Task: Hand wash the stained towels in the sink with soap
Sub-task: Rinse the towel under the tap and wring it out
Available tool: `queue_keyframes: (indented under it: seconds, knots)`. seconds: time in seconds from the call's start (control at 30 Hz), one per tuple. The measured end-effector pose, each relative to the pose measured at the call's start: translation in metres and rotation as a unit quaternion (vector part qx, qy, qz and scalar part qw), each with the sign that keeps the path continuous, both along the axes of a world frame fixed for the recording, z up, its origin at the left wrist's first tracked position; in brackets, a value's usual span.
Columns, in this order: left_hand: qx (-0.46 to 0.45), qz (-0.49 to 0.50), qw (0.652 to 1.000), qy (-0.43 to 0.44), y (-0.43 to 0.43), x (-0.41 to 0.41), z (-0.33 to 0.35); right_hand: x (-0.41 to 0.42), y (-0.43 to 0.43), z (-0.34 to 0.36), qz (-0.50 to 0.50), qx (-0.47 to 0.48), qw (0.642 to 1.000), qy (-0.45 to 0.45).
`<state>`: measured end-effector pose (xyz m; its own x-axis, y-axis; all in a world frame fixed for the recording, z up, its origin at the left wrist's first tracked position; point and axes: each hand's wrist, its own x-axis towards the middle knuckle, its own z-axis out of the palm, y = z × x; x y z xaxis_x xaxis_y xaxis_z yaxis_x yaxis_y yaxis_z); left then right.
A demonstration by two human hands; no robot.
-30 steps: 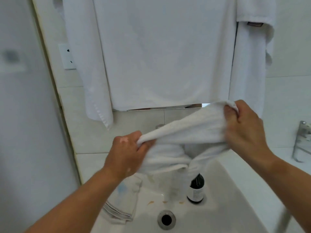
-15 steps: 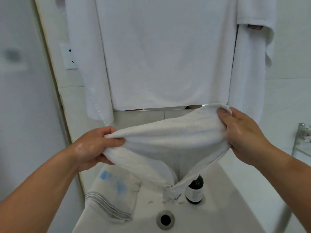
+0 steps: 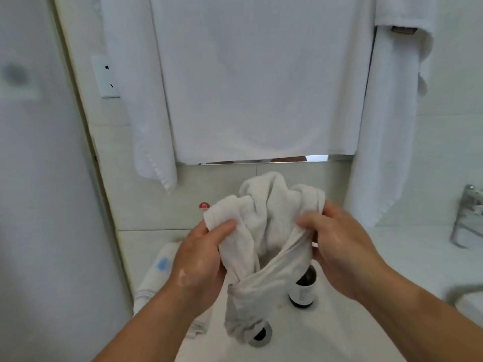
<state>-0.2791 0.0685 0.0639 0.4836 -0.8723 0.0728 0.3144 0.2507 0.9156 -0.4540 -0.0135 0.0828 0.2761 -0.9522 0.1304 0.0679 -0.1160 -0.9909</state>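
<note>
A bunched white towel [image 3: 266,231] is held above the sink [image 3: 326,333], its long axis running roughly up and down: the gathered folds rise above the fingers and a twisted tail hangs below them, its lower end reaching down over the drain [image 3: 260,335]. The left hand [image 3: 198,259] clenches the left fold, thumb pressed across the cloth from the front and the other fingers wrapped behind it. The right hand [image 3: 337,244] grasps the right fold, fingertips curled into the fabric and thumb beneath. Both hands look wet. Just below and between the fingers, a dark bottle [image 3: 303,288] with a pale label stands upright in the basin, close beside the hanging tail. Below and left of the left hand's fingers, a second towel [image 3: 156,273] with a blue stain and grey stripes lies draped over the sink's left rim. The basin is white and glossy. Beyond the fingers, large white towels [image 3: 256,82] hang against a pale tiled wall [image 3: 146,205], above a thin strip of mirror. A metal tap [image 3: 465,215] stands far to the right of the fingers.
</note>
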Motion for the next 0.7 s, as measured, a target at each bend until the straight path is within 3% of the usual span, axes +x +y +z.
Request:
queue_keyframes:
  seconds: [0.1, 0.23, 0.3, 0.37, 0.47, 0.57, 0.63, 0.7]
  knots:
    - [-0.044, 0.005, 0.999, 0.019, 0.000, -0.004, 0.006, -0.002, 0.001, 0.004, 0.023, -0.009, 0.997, -0.071]
    - [-0.024, 0.107, 0.994, 0.009, -0.014, -0.022, 0.003, 0.013, 0.003, -0.007, -0.033, -0.149, 0.988, -0.001]
    - [-0.033, 0.191, 0.981, -0.009, -0.015, -0.005, 0.006, 0.000, -0.007, -0.001, -0.030, -0.190, 0.981, -0.008]
    - [-0.035, 0.232, 0.968, -0.091, -0.011, 0.030, 0.004, -0.029, -0.021, 0.007, -0.023, -0.189, 0.981, -0.024]
    - [-0.004, 0.189, 0.961, -0.202, 0.001, 0.059, 0.001, -0.063, -0.036, 0.009, -0.053, -0.177, 0.983, 0.003]
    - [-0.005, 0.076, 0.993, -0.092, 0.004, 0.053, 0.011, -0.066, -0.049, 0.002, -0.041, -0.120, 0.992, 0.004]
    - [-0.013, 0.081, 0.995, -0.058, -0.001, 0.046, 0.016, -0.058, -0.049, 0.002, -0.024, -0.049, 0.998, -0.015]
    - [-0.027, 0.130, 0.987, -0.088, -0.007, 0.040, 0.019, -0.049, -0.044, 0.005, -0.041, -0.001, 0.998, -0.044]
